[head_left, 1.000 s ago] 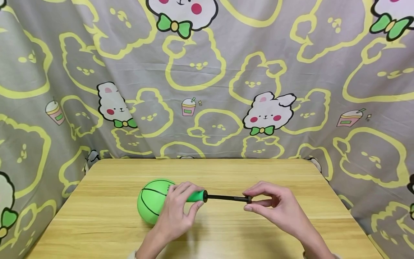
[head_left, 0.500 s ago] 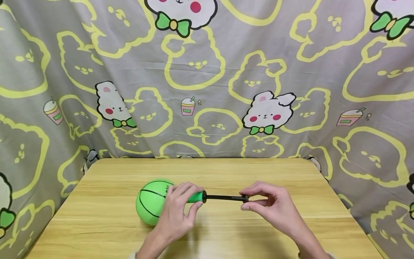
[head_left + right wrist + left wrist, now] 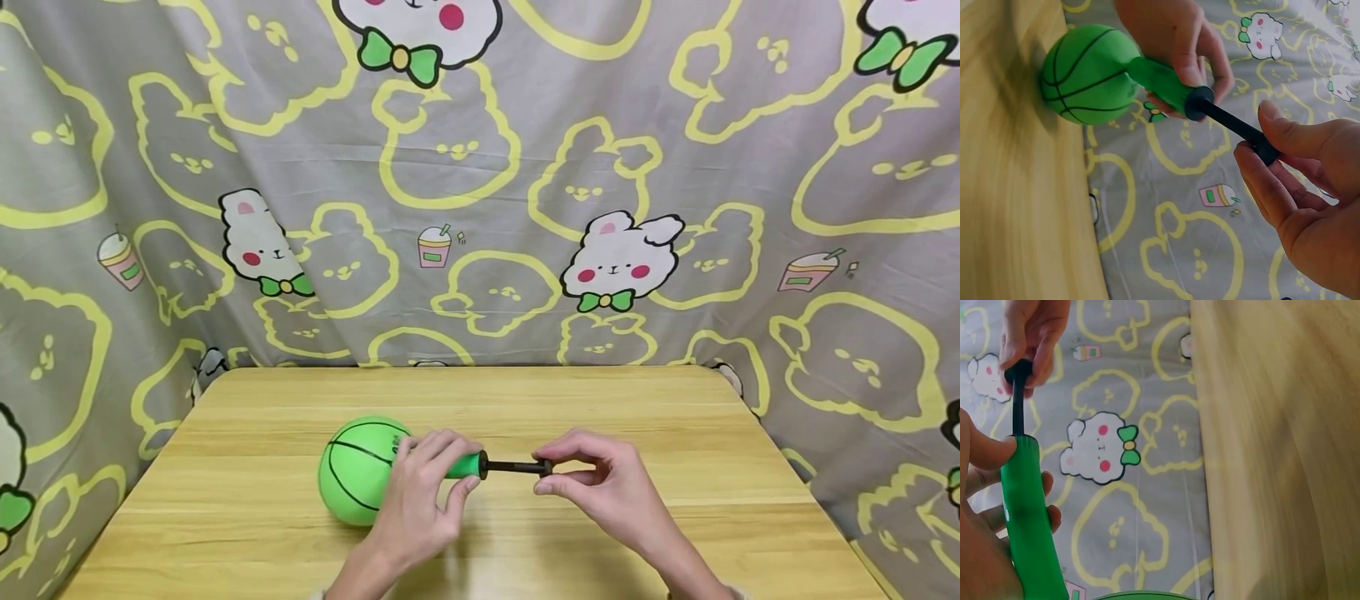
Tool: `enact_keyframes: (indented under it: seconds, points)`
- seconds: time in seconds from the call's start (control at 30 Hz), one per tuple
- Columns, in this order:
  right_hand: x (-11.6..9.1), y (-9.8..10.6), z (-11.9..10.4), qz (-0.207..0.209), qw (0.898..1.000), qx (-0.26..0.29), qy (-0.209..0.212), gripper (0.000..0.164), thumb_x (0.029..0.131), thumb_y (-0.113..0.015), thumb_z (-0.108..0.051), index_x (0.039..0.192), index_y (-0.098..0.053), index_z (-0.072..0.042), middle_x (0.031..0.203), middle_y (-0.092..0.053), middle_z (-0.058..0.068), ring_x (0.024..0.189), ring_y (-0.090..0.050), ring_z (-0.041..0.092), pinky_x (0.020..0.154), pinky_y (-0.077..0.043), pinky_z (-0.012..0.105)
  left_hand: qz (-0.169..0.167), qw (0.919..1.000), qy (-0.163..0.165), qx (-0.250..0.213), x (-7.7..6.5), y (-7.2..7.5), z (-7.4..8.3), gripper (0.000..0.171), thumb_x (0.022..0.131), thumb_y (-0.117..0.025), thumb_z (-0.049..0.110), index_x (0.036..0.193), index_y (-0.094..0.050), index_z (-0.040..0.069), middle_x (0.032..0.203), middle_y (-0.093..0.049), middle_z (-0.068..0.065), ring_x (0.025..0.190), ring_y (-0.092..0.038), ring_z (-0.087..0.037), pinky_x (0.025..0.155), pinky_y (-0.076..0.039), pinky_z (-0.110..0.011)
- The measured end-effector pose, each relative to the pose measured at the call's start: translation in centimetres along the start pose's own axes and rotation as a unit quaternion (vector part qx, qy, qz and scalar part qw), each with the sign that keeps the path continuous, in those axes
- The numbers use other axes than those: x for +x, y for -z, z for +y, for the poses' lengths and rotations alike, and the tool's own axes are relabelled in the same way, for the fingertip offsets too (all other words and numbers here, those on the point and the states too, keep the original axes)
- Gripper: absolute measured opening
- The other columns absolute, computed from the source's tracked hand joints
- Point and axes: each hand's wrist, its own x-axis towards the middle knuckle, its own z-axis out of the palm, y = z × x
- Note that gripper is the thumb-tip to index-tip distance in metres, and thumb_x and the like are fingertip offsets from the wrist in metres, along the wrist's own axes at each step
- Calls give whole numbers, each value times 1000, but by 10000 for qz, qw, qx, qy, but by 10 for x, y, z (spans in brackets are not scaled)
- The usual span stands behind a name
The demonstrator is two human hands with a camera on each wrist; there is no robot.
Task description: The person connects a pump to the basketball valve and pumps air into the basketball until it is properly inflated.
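Judging by the layout, probably in the middle of a pumping stroke, with air intended for the green ball (image 3: 352, 471). Apparently resting on the wooden table (image 3: 600, 400), just beside the left hand (image 3: 423, 492). Pointed at the ball, and seemingly joined to it: a hand pump (image 3: 1163, 84) with green barrel (image 3: 465, 465). Cannot tell from these views whether firmly fixed in the ball.

In the left hand: the barrel, with fingers curled around it and thumb close to the black collar (image 3: 483, 465); no wide opening there. In the right hand (image 3: 600, 479): the black handle (image 3: 546, 467) at the end of the rod (image 3: 513, 467), pinched narrowly between thumb and fingertips. Between the 2 hands, a short part of bare rod.

For the next move, likely necessary to push the handle straight along the line of the rod, keeping the barrel steady, so as not to bend the rod or pull loose from the ball.
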Motion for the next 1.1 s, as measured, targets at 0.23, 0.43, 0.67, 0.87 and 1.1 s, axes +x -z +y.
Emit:
enact_keyframes:
  seconds: [0.23,0.43,0.67,0.87,1.1]
  points:
    - [-2,-13,5,98,9998,20,-187,26,80,-85,0,104,-76,-5,102,-73,16,96,-73,21,72,-60,41,-73,10000,-45,30,-2,-2,4,29,83,-76,18,112,-72,20,107,-68,10,102,-65,-9,87,-41,-39]
    - [-3,-25,12,230,9994,73,-228,27,79,-85,0,104,-77,-4,102,-74,15,96,-73,22,72,-60,40,-60,9999,-101,78,-4,-5,7,29,82,-78,18,111,-72,19,106,-68,9,101,-64,-9,87,-40,-39]
    - [-2,-30,13,69,9999,-15,-98,26,81,-84,-2,105,-77,-6,103,-75,10,97,-73,24,72,-60,39,-161,9998,-106,42,-5,-9,12,25,88,-72,21,113,-71,20,106,-66,10,103,-63,-9,87,-38,-37]
    - [-1,-18,7,-190,9995,-195,-180,23,83,-84,-7,105,-77,-11,102,-74,9,95,-73,21,72,-60,37,-199,9996,-184,-77,-4,-12,11,23,94,-70,25,116,-70,21,109,-66,10,103,-63,-8,88,-40,-38]
    - [0,-3,2,-298,9994,-192,-13,24,83,-83,-4,106,-76,-7,105,-73,10,97,-72,23,74,-60,39,-163,9997,-36,-149,-4,-10,3,22,94,-70,26,115,-70,22,110,-67,10,104,-63,-8,91,-40,-41]
